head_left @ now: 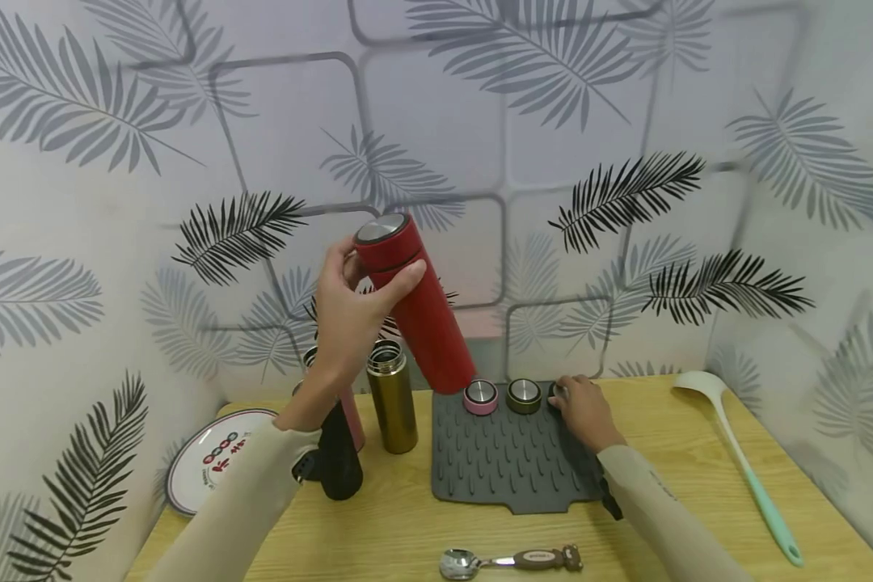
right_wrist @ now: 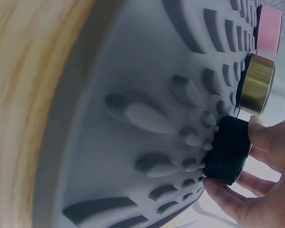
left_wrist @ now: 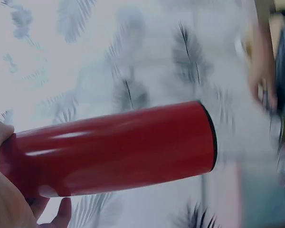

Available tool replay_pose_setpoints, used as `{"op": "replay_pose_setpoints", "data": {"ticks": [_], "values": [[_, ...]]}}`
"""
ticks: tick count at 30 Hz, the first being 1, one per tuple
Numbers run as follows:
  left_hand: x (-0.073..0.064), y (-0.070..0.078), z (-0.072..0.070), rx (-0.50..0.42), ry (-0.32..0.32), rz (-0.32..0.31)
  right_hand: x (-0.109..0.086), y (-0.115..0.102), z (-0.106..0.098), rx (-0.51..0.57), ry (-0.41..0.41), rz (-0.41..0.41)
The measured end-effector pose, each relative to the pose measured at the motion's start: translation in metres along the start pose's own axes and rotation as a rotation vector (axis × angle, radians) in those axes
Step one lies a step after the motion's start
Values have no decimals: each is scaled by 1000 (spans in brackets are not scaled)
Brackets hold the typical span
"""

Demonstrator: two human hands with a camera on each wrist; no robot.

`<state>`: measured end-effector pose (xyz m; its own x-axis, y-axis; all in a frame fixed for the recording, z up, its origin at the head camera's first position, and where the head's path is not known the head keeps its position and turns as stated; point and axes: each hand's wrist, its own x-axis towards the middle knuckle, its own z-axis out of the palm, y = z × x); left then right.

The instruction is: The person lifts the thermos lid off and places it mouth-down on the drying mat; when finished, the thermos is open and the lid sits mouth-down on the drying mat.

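My left hand (head_left: pixel 356 307) grips a red thermos (head_left: pixel 432 331) near its lidded top and holds it up in the air, tilted, with its base toward the lower right. In the left wrist view the thermos (left_wrist: pixel 123 149) lies almost sideways across the picture. My right hand (head_left: pixel 585 408) pinches a black bottle lid (right_wrist: pixel 228 149) at the back right of the grey drying mat (head_left: pixel 509 465). Beside that lid on the mat sit a gold lid (head_left: pixel 524 396) and a pink lid (head_left: pixel 481 397).
An uncapped gold bottle (head_left: pixel 393 404), a pink bottle (head_left: pixel 352 416) and a black bottle (head_left: pixel 340 461) stand left of the mat. A white plate (head_left: pixel 189 477) is at far left. A spoon (head_left: pixel 509 560) lies in front, a white-and-green ladle (head_left: pixel 742 461) at right.
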<state>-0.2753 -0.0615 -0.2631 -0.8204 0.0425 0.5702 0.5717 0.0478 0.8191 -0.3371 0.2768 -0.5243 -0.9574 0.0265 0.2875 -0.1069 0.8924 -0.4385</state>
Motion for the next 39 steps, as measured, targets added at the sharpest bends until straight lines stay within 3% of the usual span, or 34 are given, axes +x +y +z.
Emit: {"op": "replay_pose_setpoints", "data": {"ticks": [5,9,12,19,22,25,28,32,35,39], "values": [[-40,-5,4,-182,-96,-178,1,2,4,-20,16,5],[-67,-19,4,-250,-166,-270,4,1,3,-8,3,-6],[-82,-29,4,-255,-210,-295,6,1,-1,8,-26,-14],[-101,-45,7,-127,-270,-282,6,2,-9,-30,-69,-11],[-107,-48,7,-108,-278,-289,1,-3,-13,-50,-27,-60],[-111,-49,8,-108,-286,-302,-7,-20,-23,-31,18,-162],[-113,-51,8,-97,-290,-308,-21,-49,-38,86,-46,-270],[-113,-57,9,-65,-284,-296,-45,-91,-57,409,-309,-352],[-115,-62,11,-34,-273,-292,-65,-115,-65,662,-492,-360],[-119,-69,14,-11,-246,-302,-88,-138,-64,877,-599,-338]]}}
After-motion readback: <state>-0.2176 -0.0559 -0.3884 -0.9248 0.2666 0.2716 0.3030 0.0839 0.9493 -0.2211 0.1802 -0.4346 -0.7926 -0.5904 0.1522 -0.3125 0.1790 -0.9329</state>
